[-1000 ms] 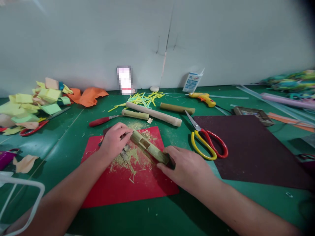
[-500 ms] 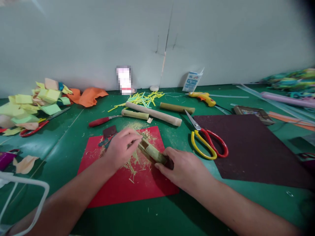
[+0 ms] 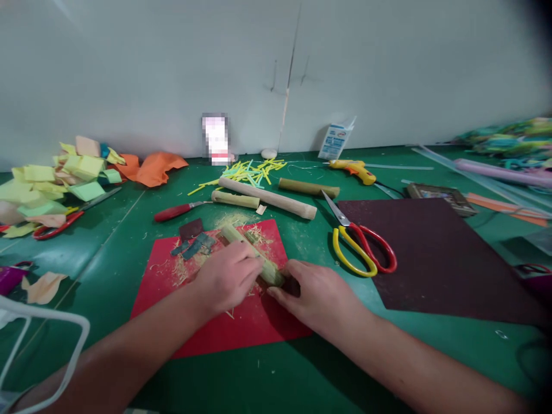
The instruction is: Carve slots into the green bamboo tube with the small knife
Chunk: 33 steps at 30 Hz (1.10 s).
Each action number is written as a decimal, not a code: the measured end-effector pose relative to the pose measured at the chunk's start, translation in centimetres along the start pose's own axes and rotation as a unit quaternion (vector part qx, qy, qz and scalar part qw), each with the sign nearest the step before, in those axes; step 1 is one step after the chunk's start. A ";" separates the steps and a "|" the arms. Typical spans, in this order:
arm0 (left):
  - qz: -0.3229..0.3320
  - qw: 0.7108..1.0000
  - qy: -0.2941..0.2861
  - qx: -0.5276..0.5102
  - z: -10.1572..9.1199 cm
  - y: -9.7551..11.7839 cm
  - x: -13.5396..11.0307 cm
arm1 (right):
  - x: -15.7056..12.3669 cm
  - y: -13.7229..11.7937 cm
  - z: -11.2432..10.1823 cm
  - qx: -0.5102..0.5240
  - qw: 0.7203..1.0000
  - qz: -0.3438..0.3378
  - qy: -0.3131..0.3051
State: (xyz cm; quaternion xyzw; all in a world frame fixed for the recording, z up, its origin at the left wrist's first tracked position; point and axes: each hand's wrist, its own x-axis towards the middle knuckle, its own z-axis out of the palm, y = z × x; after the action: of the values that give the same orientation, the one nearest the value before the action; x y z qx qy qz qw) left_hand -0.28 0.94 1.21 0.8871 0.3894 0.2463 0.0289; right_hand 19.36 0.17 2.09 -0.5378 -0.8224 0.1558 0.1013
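Observation:
A pale green bamboo piece [image 3: 271, 271] lies slanted over a red sheet [image 3: 207, 339]. My right hand [image 3: 321, 290] is closed round its near end, thumb on the near side. My left hand [image 3: 230, 270] is pinched on top of the bamboo's middle, its fingers bent down. A small dark piece that looks like sandpaper is in that pinch, now mostly hidden by the fingers. Beside the left hand lie dark grey sandpaper scraps [image 3: 198, 246] and a brown square [image 3: 190, 229]. Shavings [image 3: 179, 273] and fine dust are scattered about the bamboo.
Scissors [image 3: 356, 241] lie open right of my hands, partly on a dark brown sheet [image 3: 431, 259]. Behind are a red-handled tool [image 3: 172, 213], a wooden stick [image 3: 271, 198], bamboo pieces [image 3: 235, 199] and a glue gun [image 3: 353, 171]. Paper scraps [image 3: 64, 184] heap at the left.
My left hand has moved right and nearer along the bamboo, uncovering its far end and the grey scraps. The bamboo has rolled, so its hollow slot no longer shows. My right hand keeps its hold.

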 end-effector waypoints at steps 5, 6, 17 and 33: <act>0.007 1.000 -0.017 0.019 0.2 0.7 0.0 | 0.1 0.0 0.1 0.017 1.000 0.002 -0.005; 0.003 1.000 -0.010 0.022 0.2 0.6 0.0 | 0.1 0.0 0.2 0.019 1.000 -0.001 -0.005; 0.012 1.000 -0.009 0.023 0.5 -0.2 -0.3 | 0.3 -0.4 0.3 0.020 1.000 0.013 0.002; 0.012 1.000 -0.005 -0.009 0.3 -0.3 -0.2 | 0.3 -0.5 0.5 0.012 1.000 0.003 0.011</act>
State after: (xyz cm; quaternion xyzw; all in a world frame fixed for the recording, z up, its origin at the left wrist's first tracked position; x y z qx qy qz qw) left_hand -0.41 1.05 0.76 0.8928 0.3759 0.2457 0.0363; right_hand 18.67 0.24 1.82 -0.5407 -0.8176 0.1601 0.1162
